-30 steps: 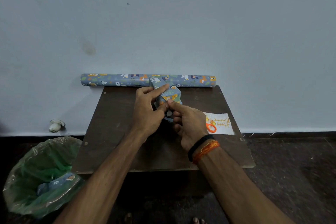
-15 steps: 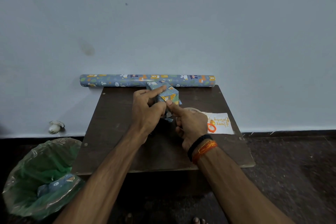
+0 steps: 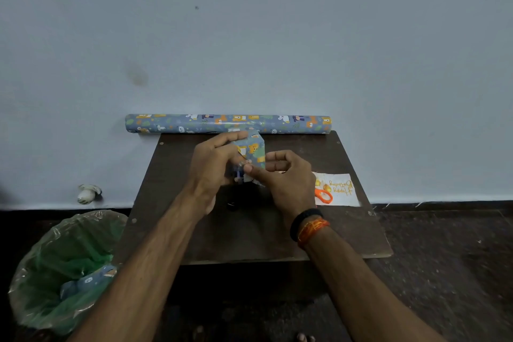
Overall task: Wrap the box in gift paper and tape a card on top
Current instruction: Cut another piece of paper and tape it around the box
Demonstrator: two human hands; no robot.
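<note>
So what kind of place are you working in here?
Probably a plain room at home, not a workshop: a small wooden table against a bare painted wall, and a bin with a green liner on the dark floor.

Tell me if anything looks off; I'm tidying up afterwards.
The gift paper roll overhangs the table's far left corner, against the wall. A small white object lies on the floor by the wall.

Both hands hold the box [image 3: 251,151], wrapped in blue animal-print paper, above the dark desk [image 3: 249,233]. The left hand [image 3: 213,166] grips its left side; the right hand [image 3: 283,175] pinches the paper at its near end. The paper roll [image 3: 194,123] lies at the desk's far edge, the card [image 3: 340,189] and orange scissors [image 3: 323,196] at its right.
</note>
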